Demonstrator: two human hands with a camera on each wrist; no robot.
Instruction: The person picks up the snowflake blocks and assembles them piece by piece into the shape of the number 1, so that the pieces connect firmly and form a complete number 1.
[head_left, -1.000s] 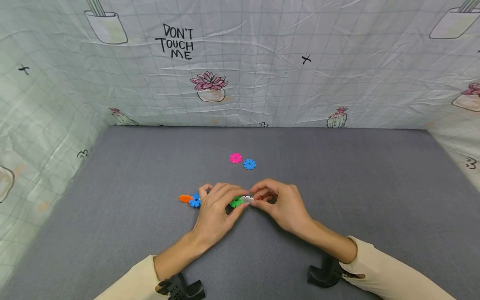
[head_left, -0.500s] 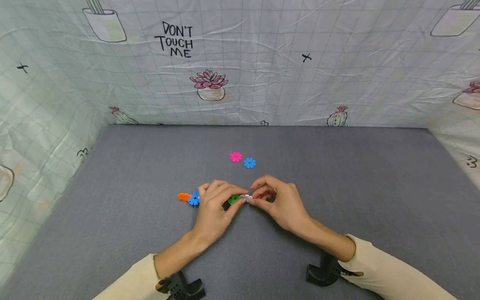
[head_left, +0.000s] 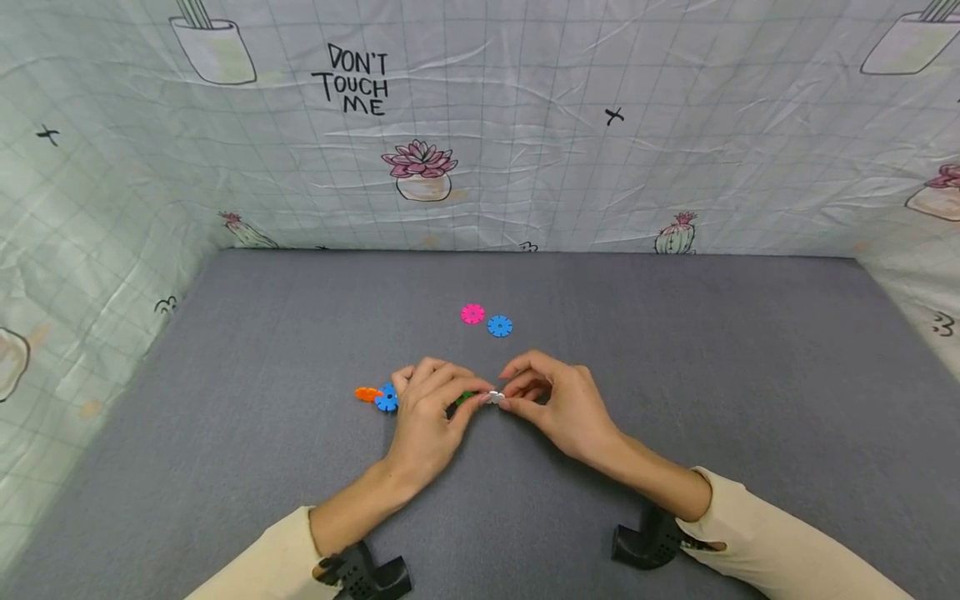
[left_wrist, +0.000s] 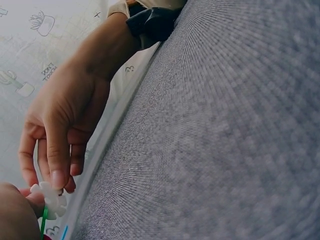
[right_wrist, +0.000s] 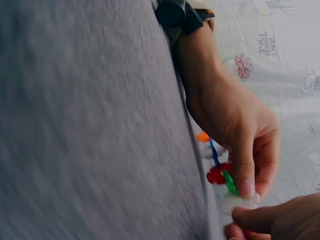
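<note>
White and notched, the white disc [head_left: 496,398] sits between the two hands, low and just right of the middle of the head view; on a clock face centred on it, with 12 pointing away from the person, everything else finds its place. The left hand [head_left: 426,417], coming in from between 7 and 8 o'clock, pinches the disc between thumb and forefinger. The right hand [head_left: 567,410], coming in from 4 o'clock, pinches its opposite edge, the remaining fingers curled loosely behind.

Toward 9 o'clock the other pieces trail off, partly covered by the left hand: the green disc [right_wrist: 229,183] meeting the white one, then the red disc [right_wrist: 216,175], the near blue disc [head_left: 386,400] and, outermost, the orange disc [head_left: 367,394]. Something pale shows near that blue edge in the right wrist view, too blurred to place exactly.

Judging by how they lie, the pieces from orange to green look already slotted together, and the white disc is the join in hand; whether its notch is fully seated cannot be told under the fingertips. Two pieces remain unattached: the far blue disc [head_left: 499,326] at 12 o'clock and the pink disc [head_left: 472,314] between 11 and 12, both flat on the grey tabletop [head_left: 675,358], near each other but apart.
</note>
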